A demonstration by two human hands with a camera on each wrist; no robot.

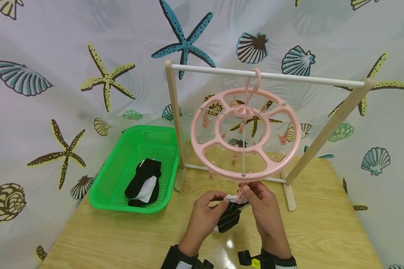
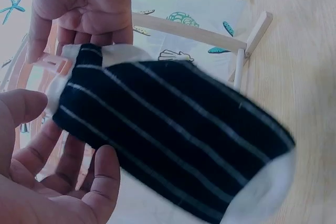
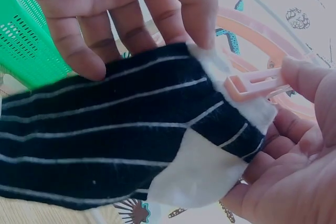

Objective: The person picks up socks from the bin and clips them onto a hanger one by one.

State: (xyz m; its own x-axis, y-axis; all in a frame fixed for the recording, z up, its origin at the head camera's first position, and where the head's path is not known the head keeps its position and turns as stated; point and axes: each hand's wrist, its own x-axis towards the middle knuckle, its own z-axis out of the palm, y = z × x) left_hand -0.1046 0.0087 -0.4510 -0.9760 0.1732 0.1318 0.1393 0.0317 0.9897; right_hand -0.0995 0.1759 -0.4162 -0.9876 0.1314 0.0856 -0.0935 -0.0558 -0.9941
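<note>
A black sock [image 1: 229, 216] with thin white stripes, white cuff, heel and toe hangs below the pink round hanger [image 1: 198, 149]. My left hand [image 1: 206, 211] pinches one corner of its cuff between thumb and fingers. A pink clothespin [image 3: 254, 84] sits over the cuff's edge, and my right hand [image 1: 264, 209] pinches this clothespin, the thumb on its handle end. In the right wrist view, the right fingers curl behind the sock. The left wrist view shows the sock [image 2: 168, 114] stretching away towards its white toe.
Several other pink clips hang from the hanger, which hooks on a white bar [image 1: 215, 71] of a wooden stand [image 1: 326, 130]. To the left, a green basket [image 1: 102, 186] holds a few black and white garments [image 1: 144, 179]. A patterned sheet [image 1: 70, 37] backs the wooden table [image 1: 121, 239].
</note>
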